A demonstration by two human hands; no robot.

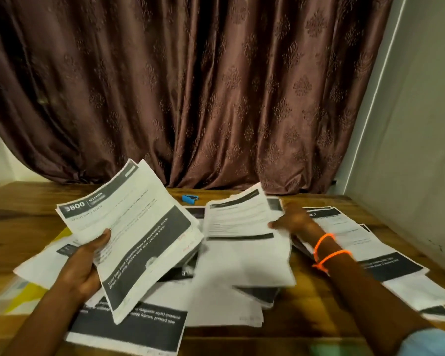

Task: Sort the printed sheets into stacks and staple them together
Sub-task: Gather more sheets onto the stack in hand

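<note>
Looking down over a wooden table [23, 209] strewn with printed sheets, a brown patterned curtain [190, 86] hanging behind it and a pale wall [409, 124] standing to the right. Gripping a tilted bundle of sheets [136, 235] in the left hand [84, 268] — thumb lying on the top page, fingers curled beneath, the page heading reading "800 KITCHEN". Reaching forward with the right hand [293, 220], blurred, fingers spread against the edge of a lifted sheet [238, 214] at the centre; hard to tell whether pinching it or only touching. Wearing an orange thread bracelet [324, 249] around the right wrist. Lying loose and overlapping under both hands, a messy pile of sheets [231, 273] with dark grey bands; resting on the right side of the table, a separate stack [365, 242]. Sitting near the far edge just before the curtain, well apart from both hands, a small blue stapler [190, 198]. Peeking from under the papers at the left, something yellow [23, 296].
</note>
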